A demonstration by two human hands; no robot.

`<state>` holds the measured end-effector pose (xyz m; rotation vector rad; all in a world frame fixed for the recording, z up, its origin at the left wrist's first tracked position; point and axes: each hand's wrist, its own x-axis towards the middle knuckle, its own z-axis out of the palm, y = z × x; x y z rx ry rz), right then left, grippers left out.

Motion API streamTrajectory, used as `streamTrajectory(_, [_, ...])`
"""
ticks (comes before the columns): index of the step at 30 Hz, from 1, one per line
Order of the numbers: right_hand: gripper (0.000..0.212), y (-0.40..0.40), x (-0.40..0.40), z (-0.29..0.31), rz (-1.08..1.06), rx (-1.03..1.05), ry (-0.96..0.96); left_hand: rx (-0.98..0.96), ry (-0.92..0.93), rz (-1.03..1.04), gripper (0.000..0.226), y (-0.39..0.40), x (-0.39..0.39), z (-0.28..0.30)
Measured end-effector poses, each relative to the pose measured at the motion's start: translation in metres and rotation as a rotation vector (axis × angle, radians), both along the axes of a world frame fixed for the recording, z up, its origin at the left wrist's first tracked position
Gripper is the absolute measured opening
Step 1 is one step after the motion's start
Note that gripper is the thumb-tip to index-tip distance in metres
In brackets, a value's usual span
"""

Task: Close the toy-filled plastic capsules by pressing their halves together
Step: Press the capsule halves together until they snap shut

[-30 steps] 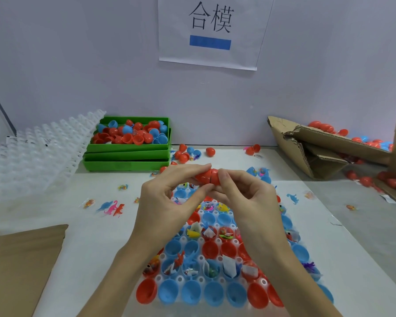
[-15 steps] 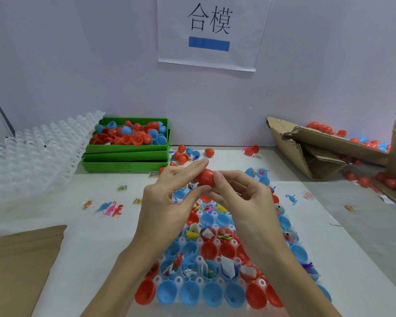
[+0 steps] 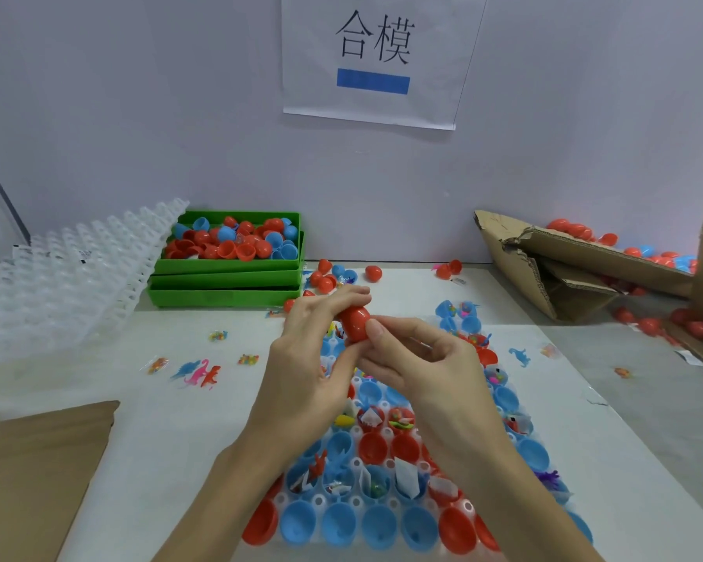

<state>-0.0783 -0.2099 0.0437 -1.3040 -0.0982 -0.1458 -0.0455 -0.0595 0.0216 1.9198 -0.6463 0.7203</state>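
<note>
Both hands met on one red capsule (image 3: 354,323), held up over the far end of the tray (image 3: 356,464). Left hand (image 3: 313,358) had its fingers curled over the capsule's top end with the thumb underneath, so it was gripping it. Right hand (image 3: 419,358) pinched the lower end, thumb tip pressed right on the red shell, other fingers curled in behind. Capsule looked joined, egg shaped and tilted; couldn't tell if the seam was fully snapped.

Counts, as far as I could manage: one white tray on the table (image 3: 171,419), packed with blue and red halves (image 3: 376,525), way too many and too covered by the arms to count properly. Some had toys or paper slips inside. Three green bins (image 3: 224,296) stacked at the back left, the top one heaped with red and blue halves. One stack of clear trays (image 3: 57,285) leaned beside them. Three little dinosaurs (image 3: 197,373) lay left of the hands, one blue, one pink, one red, touching each other. One torn cardboard box (image 3: 565,269) sat at the right with more capsules behind it. One paper sign (image 3: 374,54) hung on the wall.
</note>
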Motion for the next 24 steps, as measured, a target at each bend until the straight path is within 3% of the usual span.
streamTrajectory(4, [0.018,0.007,-0.002,-0.001,-0.037,-0.026,-0.018,-0.042,0.08,-0.063,0.042,0.001,0.0,0.001])
streamTrajectory(8, [0.031,0.007,0.0,0.004,0.208,0.283,0.174,-0.225,0.255,-0.276,0.037,-0.001,-0.005,0.009])
streamTrajectory(11, [0.031,0.003,0.001,0.006,0.366,0.406,0.175,-0.222,0.271,-0.354,0.034,0.0,-0.006,0.013])
streamTrajectory(17, [0.026,0.0,0.004,0.007,0.428,0.365,0.082,-0.256,0.27,-0.439,0.033,0.004,-0.009,0.018])
streamTrajectory(24, [0.03,-0.001,0.004,0.008,0.516,0.401,0.083,-0.283,0.234,-0.344,0.038,-0.001,-0.014,0.024])
